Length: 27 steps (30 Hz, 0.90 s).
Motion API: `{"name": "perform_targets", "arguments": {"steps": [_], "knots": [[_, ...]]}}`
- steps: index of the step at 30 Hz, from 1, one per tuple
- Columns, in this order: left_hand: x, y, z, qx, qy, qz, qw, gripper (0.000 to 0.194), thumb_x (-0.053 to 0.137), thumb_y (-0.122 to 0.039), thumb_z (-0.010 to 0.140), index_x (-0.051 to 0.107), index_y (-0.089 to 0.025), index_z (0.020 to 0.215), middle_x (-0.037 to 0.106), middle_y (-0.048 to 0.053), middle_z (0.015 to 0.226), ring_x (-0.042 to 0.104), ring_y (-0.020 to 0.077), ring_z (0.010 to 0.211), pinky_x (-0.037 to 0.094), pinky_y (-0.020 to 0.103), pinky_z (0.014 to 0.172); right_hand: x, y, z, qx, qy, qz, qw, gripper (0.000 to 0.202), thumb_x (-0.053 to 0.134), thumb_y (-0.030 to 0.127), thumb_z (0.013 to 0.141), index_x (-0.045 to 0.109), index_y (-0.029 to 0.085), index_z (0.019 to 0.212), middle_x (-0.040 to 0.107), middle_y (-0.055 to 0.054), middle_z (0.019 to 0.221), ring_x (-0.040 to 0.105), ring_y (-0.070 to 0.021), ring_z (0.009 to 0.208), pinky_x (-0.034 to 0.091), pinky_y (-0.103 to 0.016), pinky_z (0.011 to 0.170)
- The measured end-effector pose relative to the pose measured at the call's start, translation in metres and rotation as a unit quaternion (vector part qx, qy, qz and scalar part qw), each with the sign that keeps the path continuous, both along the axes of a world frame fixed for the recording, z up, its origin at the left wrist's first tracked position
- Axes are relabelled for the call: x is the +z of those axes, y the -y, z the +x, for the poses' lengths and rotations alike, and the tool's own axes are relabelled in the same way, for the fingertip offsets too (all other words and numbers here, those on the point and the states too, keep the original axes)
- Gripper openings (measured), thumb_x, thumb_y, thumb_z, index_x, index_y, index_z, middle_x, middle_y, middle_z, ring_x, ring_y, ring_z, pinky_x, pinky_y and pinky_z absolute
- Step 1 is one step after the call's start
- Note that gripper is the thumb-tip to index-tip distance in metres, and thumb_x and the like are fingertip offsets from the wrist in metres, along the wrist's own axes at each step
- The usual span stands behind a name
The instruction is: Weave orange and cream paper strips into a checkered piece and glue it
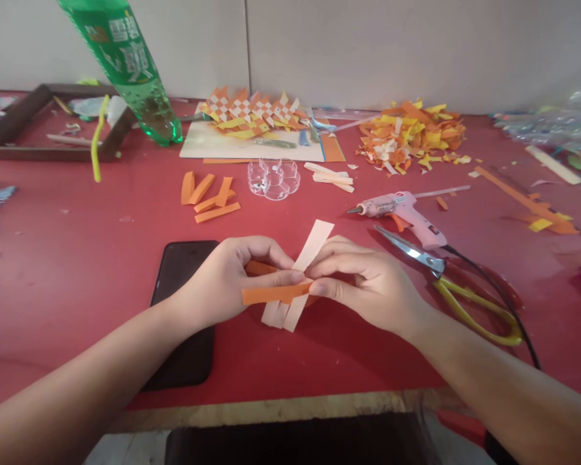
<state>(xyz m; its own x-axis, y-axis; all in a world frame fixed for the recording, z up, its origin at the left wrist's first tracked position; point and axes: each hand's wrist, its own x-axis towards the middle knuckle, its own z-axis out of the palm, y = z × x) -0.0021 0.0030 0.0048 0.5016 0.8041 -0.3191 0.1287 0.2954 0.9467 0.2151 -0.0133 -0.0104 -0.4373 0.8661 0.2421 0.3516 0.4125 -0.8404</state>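
Observation:
Orange paper strips [271, 295] and pale strips [314, 244] cross each other between my hands, above the front of the red table. My left hand [237, 274] pinches them from the left, its thumb on top near the crossing. From the right, my right hand [361, 278] holds the same strips with thumb and fingertips, close to the left thumb. One pale strip points up and away; other pale ends hang below the hands. The inner fingertips are partly hidden by the paper. Loose orange strips [217, 213] and pale strips [329, 176] lie beyond the hands.
A black phone [186, 349] lies under my left wrist. To the right are a pink glue gun [407, 213] and scissors [459, 300] with yellow handles. Farther back stand a green bottle [135, 71], a clear divided dish [274, 179], woven paper fish [252, 113] and a scrap pile [411, 132].

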Motion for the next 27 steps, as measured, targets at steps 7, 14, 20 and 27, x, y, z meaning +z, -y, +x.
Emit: {"name": "perform_targets", "arguments": {"steps": [7, 14, 20, 27], "knots": [[-0.0015, -0.0025, -0.0027, 0.0, -0.014, 0.036, 0.999, 0.021, 0.073, -0.036, 0.08, 0.069, -0.017, 0.072, 0.067, -0.002, 0.067, 0.06, 0.0085, 0.06, 0.045, 0.018, 0.057, 0.0024, 0.0029, -0.0015, -0.035, -0.021, -0.123, 0.992, 0.015, 0.071, 0.036, 0.082, 0.073, 0.022, 0.079, 0.071, -0.003, 0.088, 0.066, -0.0152, 0.078, 0.053, -0.03, 0.071], [-0.0068, -0.0002, -0.0092, 0.03, 0.062, 0.032, 0.997, 0.051, 0.046, -0.062, 0.091, 0.072, -0.019, 0.102, 0.073, 0.007, 0.104, 0.068, 0.0226, 0.091, 0.054, 0.031, 0.075, 0.0029, 0.002, 0.0001, -0.076, -0.028, -0.139, 0.987, 0.015, 0.07, 0.036, 0.082, 0.071, 0.022, 0.078, 0.07, -0.002, 0.085, 0.065, -0.0151, 0.076, 0.052, -0.03, 0.071], [-0.008, -0.0028, -0.0051, 0.059, -0.014, 0.094, 0.994, 0.026, 0.078, -0.038, 0.077, 0.072, -0.021, 0.094, 0.075, 0.002, 0.095, 0.07, 0.0163, 0.087, 0.055, 0.024, 0.079, 0.0022, 0.0008, 0.0003, -0.097, -0.031, -0.128, 0.987, 0.013, 0.071, 0.035, 0.082, 0.073, 0.022, 0.08, 0.071, -0.002, 0.085, 0.066, -0.0157, 0.076, 0.053, -0.031, 0.071], [-0.006, -0.0039, -0.001, 0.079, 0.021, 0.061, 0.995, 0.016, 0.078, -0.031, 0.078, 0.072, -0.018, 0.085, 0.076, 0.0, 0.085, 0.071, 0.0117, 0.078, 0.058, 0.019, 0.074, 0.0014, 0.0025, 0.0005, -0.081, -0.053, -0.124, 0.988, 0.011, 0.069, 0.034, 0.083, 0.073, 0.023, 0.082, 0.07, -0.002, 0.089, 0.067, -0.0158, 0.08, 0.054, -0.031, 0.074]]}}
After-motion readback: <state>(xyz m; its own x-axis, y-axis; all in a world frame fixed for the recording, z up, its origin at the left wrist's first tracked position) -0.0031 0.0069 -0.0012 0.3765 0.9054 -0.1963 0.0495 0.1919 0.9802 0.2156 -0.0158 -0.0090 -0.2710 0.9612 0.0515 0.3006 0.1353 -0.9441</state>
